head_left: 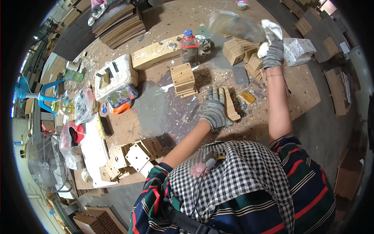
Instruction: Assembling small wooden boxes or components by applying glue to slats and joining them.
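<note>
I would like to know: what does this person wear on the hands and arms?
The left hand and right hand wear grey knitted gloves with darker bands. A thin dark bracelet shows just below the right glove. The sleeves are navy and green, with red and pale stripes.

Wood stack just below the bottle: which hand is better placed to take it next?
Probably the left hand: it is much closer to the wood stack, with fingers extended. The right hand is farther away and seems busy with a blurred thing.

Head-worn view (a wide fisheye) looks down across the worktable (154, 117)
</note>
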Motion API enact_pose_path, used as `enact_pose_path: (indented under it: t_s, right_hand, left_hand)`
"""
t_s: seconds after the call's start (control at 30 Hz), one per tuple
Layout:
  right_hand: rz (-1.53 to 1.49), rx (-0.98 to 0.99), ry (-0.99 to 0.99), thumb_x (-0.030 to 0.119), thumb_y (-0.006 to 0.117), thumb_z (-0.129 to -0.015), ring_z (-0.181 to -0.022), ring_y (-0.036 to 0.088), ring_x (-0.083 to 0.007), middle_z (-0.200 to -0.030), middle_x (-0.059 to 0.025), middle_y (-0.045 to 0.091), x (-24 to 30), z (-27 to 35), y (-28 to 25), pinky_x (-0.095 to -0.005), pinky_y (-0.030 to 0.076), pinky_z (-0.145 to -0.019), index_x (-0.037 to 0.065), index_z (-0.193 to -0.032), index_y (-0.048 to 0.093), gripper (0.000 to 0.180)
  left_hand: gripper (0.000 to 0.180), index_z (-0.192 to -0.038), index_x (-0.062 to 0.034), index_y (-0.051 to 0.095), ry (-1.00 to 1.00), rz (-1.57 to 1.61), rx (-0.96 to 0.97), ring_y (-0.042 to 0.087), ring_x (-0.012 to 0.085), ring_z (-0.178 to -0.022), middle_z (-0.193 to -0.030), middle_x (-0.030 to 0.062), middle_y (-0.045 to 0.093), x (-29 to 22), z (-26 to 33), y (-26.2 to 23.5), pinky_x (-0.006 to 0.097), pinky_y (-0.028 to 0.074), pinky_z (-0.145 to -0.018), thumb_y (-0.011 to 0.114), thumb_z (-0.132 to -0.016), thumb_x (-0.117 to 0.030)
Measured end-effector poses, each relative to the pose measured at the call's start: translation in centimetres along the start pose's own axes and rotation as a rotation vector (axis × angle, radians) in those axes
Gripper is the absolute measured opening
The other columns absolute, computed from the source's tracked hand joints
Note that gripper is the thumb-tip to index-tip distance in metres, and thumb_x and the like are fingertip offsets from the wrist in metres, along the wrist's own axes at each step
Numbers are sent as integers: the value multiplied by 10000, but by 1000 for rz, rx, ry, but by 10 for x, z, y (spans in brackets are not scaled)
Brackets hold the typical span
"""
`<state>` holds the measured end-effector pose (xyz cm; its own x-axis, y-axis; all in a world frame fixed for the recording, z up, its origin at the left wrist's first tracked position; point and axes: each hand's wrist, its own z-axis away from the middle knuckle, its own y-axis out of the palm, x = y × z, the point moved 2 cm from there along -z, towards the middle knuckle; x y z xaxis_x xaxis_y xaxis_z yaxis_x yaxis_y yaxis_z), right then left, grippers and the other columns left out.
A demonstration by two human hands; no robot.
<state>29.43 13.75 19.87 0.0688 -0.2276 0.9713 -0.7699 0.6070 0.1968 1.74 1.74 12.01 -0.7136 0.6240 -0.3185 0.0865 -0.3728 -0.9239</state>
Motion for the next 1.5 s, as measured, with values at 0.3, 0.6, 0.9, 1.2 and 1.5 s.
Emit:
enact_pose_path:
  t_s: [0.3, 0.6, 0.9, 1.2, 1.5]
  right_hand:
    - [1051, 331, -735, 259, 704, -756, -930, 594, -246, -1035, -132, 594, -3, 24, 85, -332, 484, -824, 53, -1081, 562, 410]
    - [1381, 482, -522, 358, 656, -786, -1084, 533, -331, -1197, -171, 516, -46, 34, 103, -381, 442, -917, 98, -1247, 494, 554]
    - [1222, 438, -533, 320, 625, -816, -1050, 540, -341, -1157, -186, 546, -42, 11, 95, -387, 429, -912, 65, -1228, 514, 497]
    - [785, 254, -621, 250, 667, -784, -999, 578, -281, -1081, -136, 583, 2, 63, 79, -350, 473, -863, 66, -1187, 531, 463]
    - [626, 462, -266, 254, 696, -759, -956, 573, -277, -1052, -162, 595, -77, 164, 59, -352, 464, -860, 33, -1175, 543, 496]
  left_hand:
    - [1332, -1409, 105, 95, 18, 78, -78, 80, 470, -1365, -1450, 348, 82, 8, -8, 18, 470, 106, -1129, 725, -527, -670]
    - [1321, -1409, 106, 95, -18, 50, -42, 112, 476, -1357, -1451, 342, 103, 6, -3, 10, 457, 108, -1132, 717, -538, -669]
    - [1326, -1410, 104, 129, 2, 8, -42, 104, 458, -1367, -1449, 328, 156, 3, 0, 2, 450, 107, -1131, 700, -520, -697]
    - [1319, -1407, 109, 132, 4, -1, -26, 92, 469, -1365, -1456, 330, 130, 4, 1, 4, 446, 104, -1130, 696, -528, -696]
    - [1264, -1421, 54, 166, 82, 12, -95, 107, 485, -1350, -1447, 344, 108, 6, -10, 18, 497, 93, -1123, 707, -529, -661]
